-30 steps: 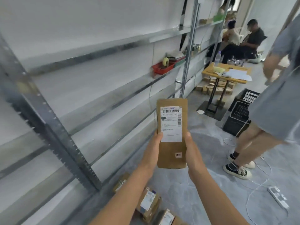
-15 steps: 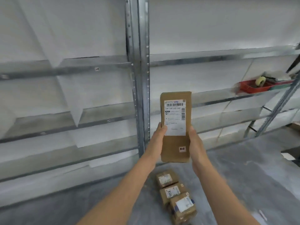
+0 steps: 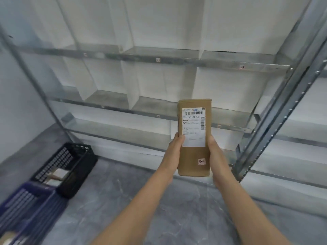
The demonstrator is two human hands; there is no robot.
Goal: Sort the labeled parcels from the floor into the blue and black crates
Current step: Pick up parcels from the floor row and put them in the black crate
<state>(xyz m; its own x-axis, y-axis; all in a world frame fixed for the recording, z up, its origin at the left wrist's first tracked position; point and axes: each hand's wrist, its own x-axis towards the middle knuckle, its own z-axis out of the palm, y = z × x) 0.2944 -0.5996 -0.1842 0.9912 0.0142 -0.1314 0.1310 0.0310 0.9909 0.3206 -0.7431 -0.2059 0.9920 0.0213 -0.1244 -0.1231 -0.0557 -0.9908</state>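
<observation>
Down-left of the upright parcel (image 3: 193,138) (long axis vertical), gripped by the left hand (image 3: 174,147) and right hand (image 3: 215,152), sit the black crate (image 3: 83,161) and blue crate (image 3: 35,206).

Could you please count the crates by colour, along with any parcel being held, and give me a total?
black crate: 1
blue crate: 1
parcel, held by left hand and right hand: 1
total: 3
What lies inside the crates is too blurred to count.
</observation>
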